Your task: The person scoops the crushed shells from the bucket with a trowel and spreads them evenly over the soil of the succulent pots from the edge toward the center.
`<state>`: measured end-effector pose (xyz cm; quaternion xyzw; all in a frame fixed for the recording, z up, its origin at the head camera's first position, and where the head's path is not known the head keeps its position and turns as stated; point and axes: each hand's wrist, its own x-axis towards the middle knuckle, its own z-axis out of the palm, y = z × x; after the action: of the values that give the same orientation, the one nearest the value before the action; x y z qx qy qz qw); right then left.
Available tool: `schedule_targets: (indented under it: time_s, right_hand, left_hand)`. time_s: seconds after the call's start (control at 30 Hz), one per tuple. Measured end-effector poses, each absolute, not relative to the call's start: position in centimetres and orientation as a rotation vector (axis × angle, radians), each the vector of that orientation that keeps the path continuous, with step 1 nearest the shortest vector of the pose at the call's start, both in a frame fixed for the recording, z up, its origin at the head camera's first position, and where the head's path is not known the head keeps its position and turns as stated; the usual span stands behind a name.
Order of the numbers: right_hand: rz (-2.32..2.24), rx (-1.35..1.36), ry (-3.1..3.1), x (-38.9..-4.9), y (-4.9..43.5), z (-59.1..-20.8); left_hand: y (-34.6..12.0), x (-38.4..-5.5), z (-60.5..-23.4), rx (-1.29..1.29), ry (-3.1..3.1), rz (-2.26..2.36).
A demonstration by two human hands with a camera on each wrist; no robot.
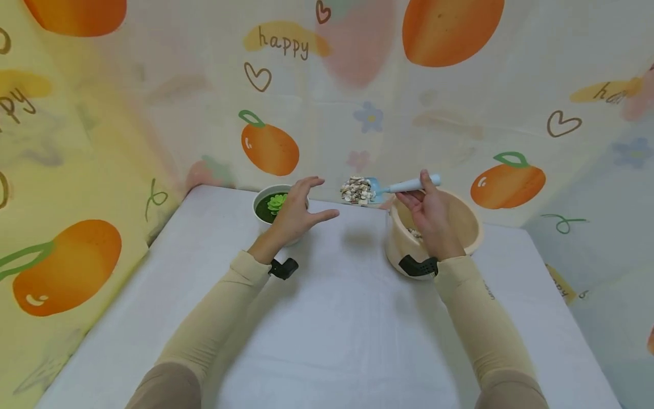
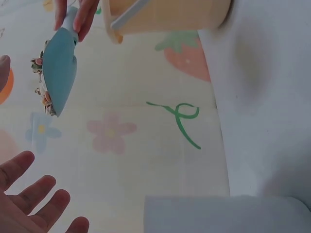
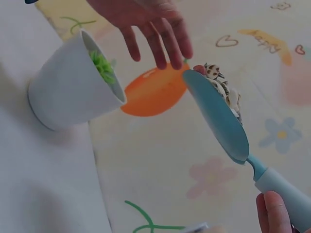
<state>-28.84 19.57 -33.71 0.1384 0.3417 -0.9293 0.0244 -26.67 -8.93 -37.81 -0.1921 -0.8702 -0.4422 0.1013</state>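
My right hand (image 1: 433, 215) grips the pale handle of a small blue garden trowel (image 3: 217, 119), held level above the table. Small mottled shells (image 1: 357, 190) are heaped on its blade. In the head view the hand and handle overlap a beige bucket (image 1: 469, 218), with more shells partly seen inside. My left hand (image 1: 298, 211), fingers spread and thumb apart, is raised with nothing in it. It overlaps a white flowerpot (image 3: 65, 85) in the head view, while the right wrist view shows it beyond the pot's rim. A green succulent (image 1: 276, 203) sits in the pot.
A white cloth covers the table (image 1: 327, 329), its back edge meeting a printed fabric backdrop (image 1: 327, 125) with oranges, hearts and flowers. The flowerpot stands at the back left and the bucket at the back right.
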Motion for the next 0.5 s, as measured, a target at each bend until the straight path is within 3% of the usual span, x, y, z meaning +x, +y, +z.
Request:
schedule_targets:
  time_s: [0.5]
  right_hand:
    - [-2.848, 0.434, 1.240, -30.3, 15.3, -34.4]
  left_hand:
    - [-12.7, -26.8, -38.4, -0.442, -2.533, -1.323]
